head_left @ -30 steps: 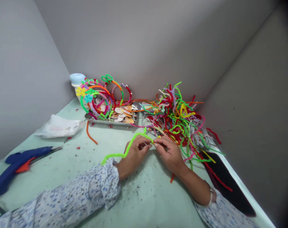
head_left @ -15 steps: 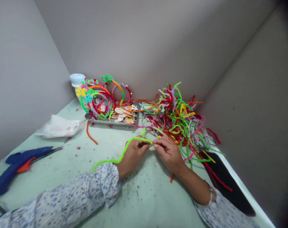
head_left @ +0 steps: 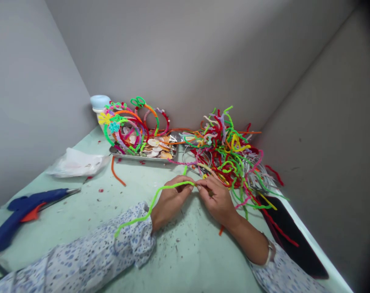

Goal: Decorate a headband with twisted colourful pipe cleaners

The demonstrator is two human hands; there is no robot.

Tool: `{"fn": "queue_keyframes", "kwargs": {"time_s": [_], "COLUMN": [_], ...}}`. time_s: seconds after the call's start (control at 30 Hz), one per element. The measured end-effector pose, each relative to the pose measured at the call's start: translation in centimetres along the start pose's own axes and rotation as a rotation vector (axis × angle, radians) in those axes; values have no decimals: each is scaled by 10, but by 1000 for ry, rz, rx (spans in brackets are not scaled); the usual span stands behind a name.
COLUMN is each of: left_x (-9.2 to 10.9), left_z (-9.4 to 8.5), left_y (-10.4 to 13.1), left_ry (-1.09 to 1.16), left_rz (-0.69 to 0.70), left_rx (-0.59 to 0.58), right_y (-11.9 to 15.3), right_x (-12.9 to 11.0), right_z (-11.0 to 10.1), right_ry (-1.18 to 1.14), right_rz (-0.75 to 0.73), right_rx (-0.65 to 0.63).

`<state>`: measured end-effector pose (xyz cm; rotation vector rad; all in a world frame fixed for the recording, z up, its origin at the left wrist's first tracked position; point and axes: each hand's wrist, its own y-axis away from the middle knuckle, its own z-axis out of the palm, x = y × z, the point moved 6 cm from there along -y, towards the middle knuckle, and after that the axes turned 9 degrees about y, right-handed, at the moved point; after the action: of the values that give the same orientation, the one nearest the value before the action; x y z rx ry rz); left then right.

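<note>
Left hand (head_left: 169, 201) and right hand (head_left: 218, 201) are meeting, pinching lime-green pipe cleaner (head_left: 154, 198); its free tail is now hanging lower over left sleeve (head_left: 90, 258), suggesting twisting. Beyond, headbands (head_left: 146, 129) are crowding metal tray (head_left: 142, 157) on tabletop (head_left: 185, 268).

We now have the lime-green fuzzy stem (head_left: 148, 213) swung lower across our left hand (head_left: 170, 201), its free end farther down over our sleeve (head_left: 90, 258).

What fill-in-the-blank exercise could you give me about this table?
The left hand and right hand are at one end of a fuzzy ____ stem.
That stem drapes over the ____ sleeve.
The glue gun has a ____ body.
The tangled stems lie to the ____ of the metal tray.

Missing words: green; left; blue; right.
</note>
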<state>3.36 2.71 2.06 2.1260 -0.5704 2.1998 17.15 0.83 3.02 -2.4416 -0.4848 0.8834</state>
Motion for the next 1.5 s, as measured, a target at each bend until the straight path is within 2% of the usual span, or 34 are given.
{"fn": "queue_keyframes", "kwargs": {"time_s": [0.23, 0.5, 0.87, 1.0, 1.17, 1.3, 1.5], "left_x": [5, -4, -14, -14, -14, -21, -21], "left_z": [-1, -4, -5, -5, -2, -1, 1], "left_y": [3, 2, 1, -1, 0, 3, 2], "left_ry": [-3, 60, 179, 221, 280, 287, 202], "left_rz": [-61, -112, -104, -119, -211, -292, -280], "left_rx": [42, 88, 191, 189, 191, 208, 126], "right_y": [1, 0, 1, 1, 1, 1, 2], "right_x": [-1, -1, 0, 0, 0, -1, -1], "right_z": [0, 3, 4, 3, 1, -2, -3], "right_ry": [6, 36, 8, -31, -55, -65, -63], "right_rz": [6, 7, 19, 27, 27, 31, 37], "right_rx": [-12, -45, -40, -26, 4, 20, 14]}}
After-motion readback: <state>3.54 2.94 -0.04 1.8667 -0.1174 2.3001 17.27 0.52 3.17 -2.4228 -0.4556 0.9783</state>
